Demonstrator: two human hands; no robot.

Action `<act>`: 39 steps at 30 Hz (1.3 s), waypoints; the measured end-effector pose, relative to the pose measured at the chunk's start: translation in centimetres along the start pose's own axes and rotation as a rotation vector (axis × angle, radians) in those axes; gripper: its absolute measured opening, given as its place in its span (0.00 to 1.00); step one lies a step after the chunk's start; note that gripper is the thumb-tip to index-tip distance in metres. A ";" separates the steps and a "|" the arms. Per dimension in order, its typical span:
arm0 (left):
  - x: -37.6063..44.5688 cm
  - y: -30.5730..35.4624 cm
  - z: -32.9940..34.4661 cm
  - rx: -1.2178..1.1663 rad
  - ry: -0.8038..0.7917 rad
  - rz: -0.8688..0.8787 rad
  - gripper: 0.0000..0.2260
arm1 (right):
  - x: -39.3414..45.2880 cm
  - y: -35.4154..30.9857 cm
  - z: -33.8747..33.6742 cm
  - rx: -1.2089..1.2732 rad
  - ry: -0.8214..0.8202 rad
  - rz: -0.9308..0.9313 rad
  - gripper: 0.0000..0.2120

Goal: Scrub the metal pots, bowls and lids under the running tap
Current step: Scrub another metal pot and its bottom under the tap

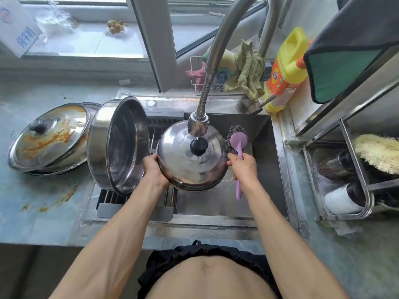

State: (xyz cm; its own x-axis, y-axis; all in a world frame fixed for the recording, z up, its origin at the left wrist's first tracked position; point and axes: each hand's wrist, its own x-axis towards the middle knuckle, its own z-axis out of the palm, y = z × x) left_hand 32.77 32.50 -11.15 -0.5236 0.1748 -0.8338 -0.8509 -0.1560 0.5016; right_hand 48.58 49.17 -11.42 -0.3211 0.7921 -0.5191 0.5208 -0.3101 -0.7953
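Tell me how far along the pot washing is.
Looks done: the pot tipped on the sink rack shines clean. In hand: left hand holds a lid under the tap; right hand grips the scrubber. Left: the sauce-smeared lid on the counter.

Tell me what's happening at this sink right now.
A person is washing a steel lid over the sink, under the tap head. The left hand grips the lid's rim; the right hand holds a purple-handled wire scrubber beside it. A steel pot leans on its side to the left, and a sauce-stained lid waits on the counter.
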 end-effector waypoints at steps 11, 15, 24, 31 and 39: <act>0.1 -0.5 2.1 0.101 -0.045 0.013 0.16 | -0.6 -0.5 -0.6 0.017 0.037 -0.063 0.08; -0.7 -0.6 1.9 0.138 -0.046 0.043 0.15 | -0.7 -0.6 -0.1 0.017 0.015 -0.042 0.08; -1.8 -2.5 1.2 0.148 -0.086 0.149 0.15 | -1.2 -1.2 0.5 -0.114 0.026 0.021 0.30; -3.5 -4.3 0.2 0.174 -0.193 0.191 0.19 | -1.3 -0.8 0.9 0.000 -0.072 0.224 0.22; -3.3 -2.1 -0.3 0.477 -0.340 0.233 0.20 | -1.1 0.5 0.7 0.096 -0.068 0.160 0.20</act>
State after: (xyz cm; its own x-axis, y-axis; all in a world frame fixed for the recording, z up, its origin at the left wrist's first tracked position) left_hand 36.32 31.93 -9.52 -0.6146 0.5004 -0.6097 -0.5970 0.2101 0.7742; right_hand 48.66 47.74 -11.44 -0.2949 0.6922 -0.6587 0.4924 -0.4807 -0.7256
